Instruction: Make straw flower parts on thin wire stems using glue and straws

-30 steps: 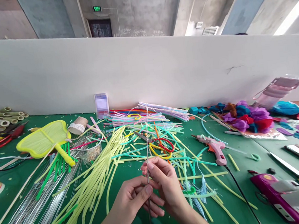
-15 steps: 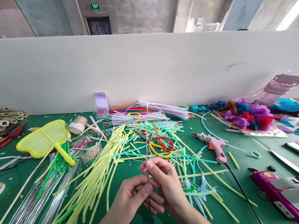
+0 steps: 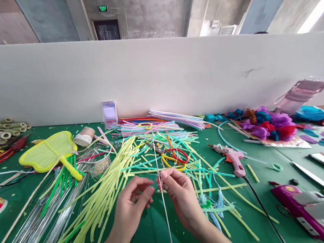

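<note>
Drawn back from the wire (image 3: pixel 165 209) since half a second ago, the left hand (image 3: pixel 132 205) now sits just left of it, thumb and forefinger slightly apart. The right hand (image 3: pixel 180 193) pinches the wire between thumb and forefinger. From that grip it rises in front of the scissors (image 3: pixel 167 151) and runs down between both hands, over the bench (image 3: pixel 148 235).

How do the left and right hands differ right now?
Contact: the right hand pinches the wire; the left hand is apart from it.
Fingers: the right hand's thumb and index finger meet at the wire; a gap separates the left hand's.
Shared: both are bare, fingers curled, above the green table.
</note>
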A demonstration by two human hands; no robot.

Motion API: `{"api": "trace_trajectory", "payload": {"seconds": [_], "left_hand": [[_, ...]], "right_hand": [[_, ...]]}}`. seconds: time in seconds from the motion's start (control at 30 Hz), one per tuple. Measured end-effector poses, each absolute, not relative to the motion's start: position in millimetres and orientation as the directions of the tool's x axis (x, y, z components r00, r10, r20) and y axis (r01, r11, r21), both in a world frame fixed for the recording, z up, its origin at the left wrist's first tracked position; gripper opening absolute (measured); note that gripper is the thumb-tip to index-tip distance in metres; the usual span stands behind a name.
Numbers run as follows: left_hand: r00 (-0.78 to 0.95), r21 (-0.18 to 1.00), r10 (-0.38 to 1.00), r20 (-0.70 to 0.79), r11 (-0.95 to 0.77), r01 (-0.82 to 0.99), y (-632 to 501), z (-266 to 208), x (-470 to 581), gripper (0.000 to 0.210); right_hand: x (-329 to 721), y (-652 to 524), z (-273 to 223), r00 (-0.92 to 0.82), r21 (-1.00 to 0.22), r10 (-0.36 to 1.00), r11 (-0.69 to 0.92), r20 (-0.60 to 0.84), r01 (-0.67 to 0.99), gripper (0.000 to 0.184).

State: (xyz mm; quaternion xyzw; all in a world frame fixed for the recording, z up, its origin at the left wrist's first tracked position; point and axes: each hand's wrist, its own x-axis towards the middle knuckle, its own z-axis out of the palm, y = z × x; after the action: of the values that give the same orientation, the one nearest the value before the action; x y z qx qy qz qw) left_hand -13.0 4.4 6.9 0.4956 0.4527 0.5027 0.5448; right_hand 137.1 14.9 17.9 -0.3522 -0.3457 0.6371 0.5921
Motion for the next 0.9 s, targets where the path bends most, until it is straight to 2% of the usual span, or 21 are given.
{"api": "trace_trajectory", "payload": {"seconds": [0.1,0.33,0.5,0.9], "left_hand": [[-0.032,0.989,0.998,0.052,-0.056,-0.137,11,8,-18,0.021],[0.005,0.959,1.0,0.004,-0.003,-0.283,13,11,-15,0.019],[0.005,0.937,0.998,-0.069,0.067,-0.344,12,11,-14,0.023],[-0.021,0.957,0.999,-0.032,0.025,-0.288,10,12,-15,0.025]], "right_hand": [[133,14,15,-0.074,-0.863,0.996,-0.088,-0.058,-0.498,0.026],[122,9,10,-0.159,-0.836,0.985,-0.143,-0.067,-0.529,0.026],[120,8,9,-0.152,-0.831,0.985,-0.147,-0.076,-0.536,0.025],[123,9,10,-0.136,-0.861,0.987,-0.138,-0.081,-0.489,0.024]]}}
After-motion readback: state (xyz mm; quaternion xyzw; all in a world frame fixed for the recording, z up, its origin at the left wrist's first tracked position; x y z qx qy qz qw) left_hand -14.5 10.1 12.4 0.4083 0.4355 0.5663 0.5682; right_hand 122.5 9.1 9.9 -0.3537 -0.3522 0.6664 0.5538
